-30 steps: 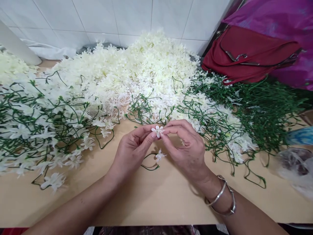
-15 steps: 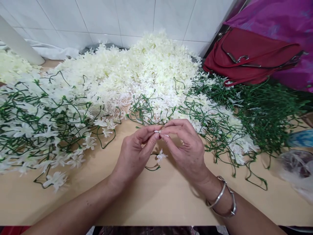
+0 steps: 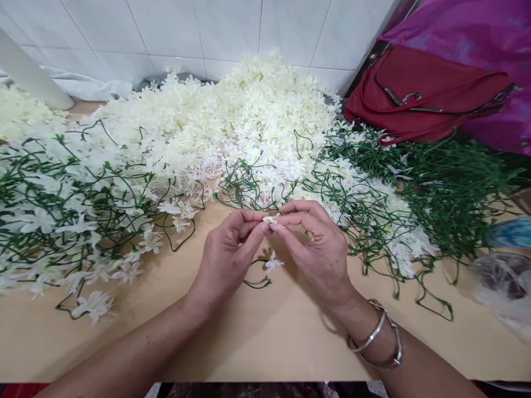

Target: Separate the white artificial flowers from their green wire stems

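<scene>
Between my fingertips is a small white artificial flower (image 3: 270, 220), mostly covered by them. My left hand (image 3: 232, 249) pinches it from the left with thumb and forefinger. From the right, the thumb and forefinger of my right hand (image 3: 317, 243) close on the same piece. Just below the hands, a single white flower (image 3: 273, 262) on a curved green stem (image 3: 259, 284) lies on the table (image 3: 265, 337). Beyond my fingers is a tangle of green stems (image 3: 240, 185) with white petals around it.
A large heap of loose cream-white blossoms (image 3: 257, 110) fills the back. Stemmed white flowers (image 3: 83, 210) pile up on the left. Green stems (image 3: 452, 177) mass on the right, beside a red handbag (image 3: 431, 94), a purple bag (image 3: 473, 33) and a clear plastic bag (image 3: 504, 282).
More of the white flower shows between my fingertips than before. Both hands stay in nearly the same place, still pinching, and the things on the table lie as they were.
</scene>
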The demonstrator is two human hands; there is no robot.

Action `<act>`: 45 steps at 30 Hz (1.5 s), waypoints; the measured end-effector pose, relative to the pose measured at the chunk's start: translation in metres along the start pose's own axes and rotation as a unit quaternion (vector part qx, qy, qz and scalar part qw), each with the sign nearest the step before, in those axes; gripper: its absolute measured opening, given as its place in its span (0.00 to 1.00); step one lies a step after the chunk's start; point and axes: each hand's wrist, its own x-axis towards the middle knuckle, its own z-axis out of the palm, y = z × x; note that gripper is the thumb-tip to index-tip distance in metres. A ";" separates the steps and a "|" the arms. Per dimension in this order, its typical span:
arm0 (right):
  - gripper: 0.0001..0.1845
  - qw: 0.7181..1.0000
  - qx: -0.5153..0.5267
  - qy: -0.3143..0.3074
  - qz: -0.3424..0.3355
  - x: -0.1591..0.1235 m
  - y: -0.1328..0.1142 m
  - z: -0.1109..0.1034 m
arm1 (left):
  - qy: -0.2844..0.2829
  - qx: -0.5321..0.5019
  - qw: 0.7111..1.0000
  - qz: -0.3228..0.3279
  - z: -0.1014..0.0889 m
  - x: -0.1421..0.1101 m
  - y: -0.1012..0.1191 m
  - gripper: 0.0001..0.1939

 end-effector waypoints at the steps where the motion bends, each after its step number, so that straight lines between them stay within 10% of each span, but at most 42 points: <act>1: 0.07 1.000 0.002 -0.005 0.003 0.000 0.000 0.000 | 0.001 0.006 1.000 0.006 0.000 0.000 -0.001 0.13; 31: 0.05 0.957 0.219 -0.048 0.185 0.006 0.003 -0.004 | 0.031 -0.043 0.996 -0.068 -0.008 0.011 0.008 0.15; 45: 0.08 0.986 0.120 -0.018 0.113 0.003 -0.002 0.001 | 0.004 -0.023 1.000 -0.015 -0.004 0.009 0.006 0.15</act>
